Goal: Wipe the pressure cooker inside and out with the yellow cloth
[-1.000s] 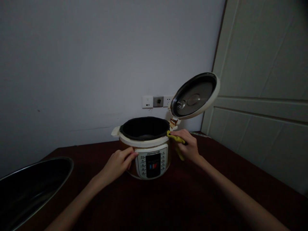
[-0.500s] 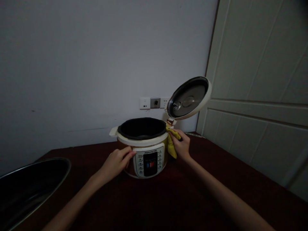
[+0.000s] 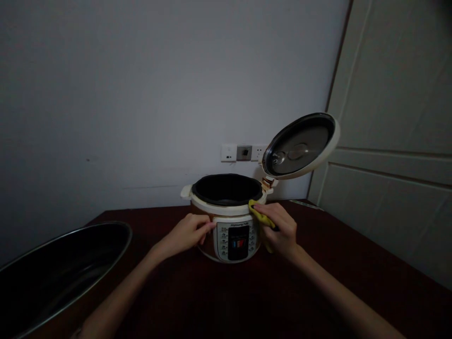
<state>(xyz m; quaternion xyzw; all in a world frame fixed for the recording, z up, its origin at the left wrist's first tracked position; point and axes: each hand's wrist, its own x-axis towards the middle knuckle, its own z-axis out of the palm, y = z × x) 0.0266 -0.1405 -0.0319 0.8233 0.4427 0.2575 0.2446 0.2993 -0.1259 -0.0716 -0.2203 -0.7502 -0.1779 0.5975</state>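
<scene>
A white and brown electric pressure cooker [image 3: 208,203] stands on the dark red tabletop, its dark round opening facing up. Its lid [image 3: 300,146] is tipped up on the hinge at the right. My left hand [image 3: 189,230] is closed, with curled fingers against the cooker's front left side, beside the control panel [image 3: 223,256]. In my right hand [image 3: 282,228] is a yellow cloth [image 3: 259,214], pressed to the cooker's white rim at the front right. Part of the cloth hangs below, half hidden by the hand.
A large dark pot or basin [image 3: 70,268] with a shiny rim is close at the lower left. Wall sockets [image 3: 243,153] sit behind the cooker on the pale wall. A white panelled door [image 3: 388,169] stands at the right, beyond the dark red table [image 3: 339,249].
My right hand has moved the yellow cloth from beside the hinge toward the front of the rim. My left hand stays at the cooker's side. The whole view has shifted, placing everything farther right.
</scene>
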